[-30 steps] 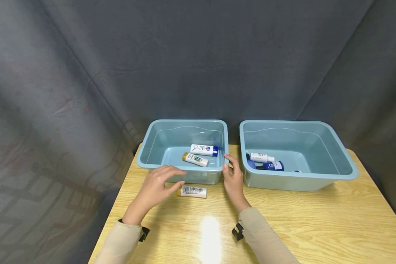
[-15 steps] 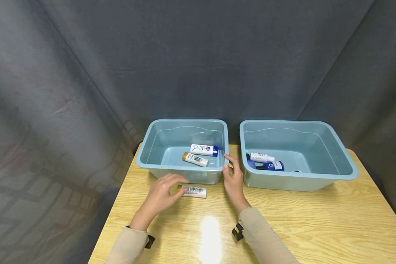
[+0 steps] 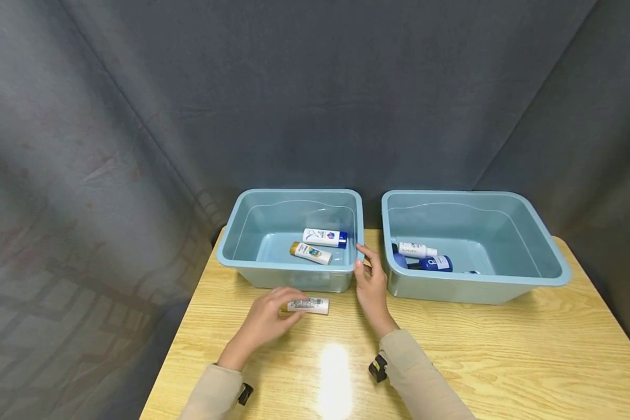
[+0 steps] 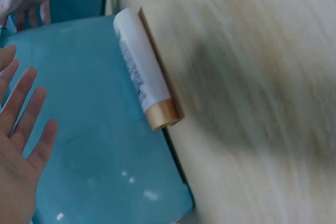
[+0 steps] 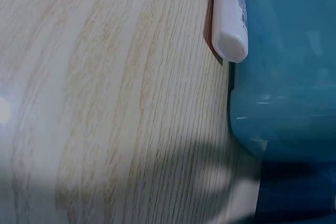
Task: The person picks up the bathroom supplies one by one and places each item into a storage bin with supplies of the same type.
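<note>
A white bottle with a gold cap [image 3: 315, 305] lies on its side on the table, along the front of the left blue tub [image 3: 289, 277]. My left hand [image 3: 270, 318] is over its cap end, thumb and fingers apart on either side in the head view. In the left wrist view the fingers [image 4: 23, 119] are spread beside the bottle [image 4: 140, 64]. My right hand [image 3: 371, 286] holds the tub's right rim near the front corner, thumb and index finger at the edge. Inside the tub lie a white bottle with a blue cap [image 3: 322, 237] and a gold-capped bottle [image 3: 310, 253].
To the right stands a second blue tub [image 3: 504, 281], with a white bottle [image 3: 416, 250] and a dark blue bottle [image 3: 436, 264] near its left end. A narrow gap separates the tubs. Both stand on a wooden table [image 3: 451, 338] before a dark grey curtain [image 3: 315, 105].
My left hand has moved right and down over the gold-capped bottle in front of the tub. My right hand stays at the rim, and the bottles have not moved.
</note>
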Demonstrator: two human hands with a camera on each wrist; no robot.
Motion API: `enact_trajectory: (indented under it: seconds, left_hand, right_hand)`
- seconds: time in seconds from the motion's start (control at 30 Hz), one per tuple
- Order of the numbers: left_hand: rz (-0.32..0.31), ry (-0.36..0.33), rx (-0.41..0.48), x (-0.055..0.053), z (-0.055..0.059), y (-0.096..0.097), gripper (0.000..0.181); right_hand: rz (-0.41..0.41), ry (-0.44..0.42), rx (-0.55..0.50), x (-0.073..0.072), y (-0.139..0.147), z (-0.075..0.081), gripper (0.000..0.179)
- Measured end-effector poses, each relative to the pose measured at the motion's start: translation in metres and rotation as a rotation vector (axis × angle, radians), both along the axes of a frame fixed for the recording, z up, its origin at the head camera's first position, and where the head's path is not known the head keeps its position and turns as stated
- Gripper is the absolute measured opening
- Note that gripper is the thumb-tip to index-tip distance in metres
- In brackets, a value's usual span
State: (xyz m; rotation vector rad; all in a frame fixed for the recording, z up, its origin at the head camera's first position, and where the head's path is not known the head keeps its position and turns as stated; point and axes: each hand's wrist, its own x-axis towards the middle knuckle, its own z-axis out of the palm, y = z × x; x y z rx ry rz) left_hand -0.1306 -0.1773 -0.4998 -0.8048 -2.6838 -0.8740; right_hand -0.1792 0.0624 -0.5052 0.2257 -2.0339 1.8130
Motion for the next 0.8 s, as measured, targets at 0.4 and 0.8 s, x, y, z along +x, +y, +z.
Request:
enact_trajectory:
  seconds: [0.4, 0.8]
  left_hand:
    - [0.013, -0.154, -0.027, -0.007, -0.018, 0.004, 0.03]
    - [0.009, -0.207, -0.128, -0.022, -0.035, 0.003, 0.031]
  right_hand:
    - [-0.002, -0.015, 0.001, 0.006, -0.003, 0.013, 0.034]
    - [-0.006, -0.02, 0.007, 0.006, -0.002, 0.013, 0.033]
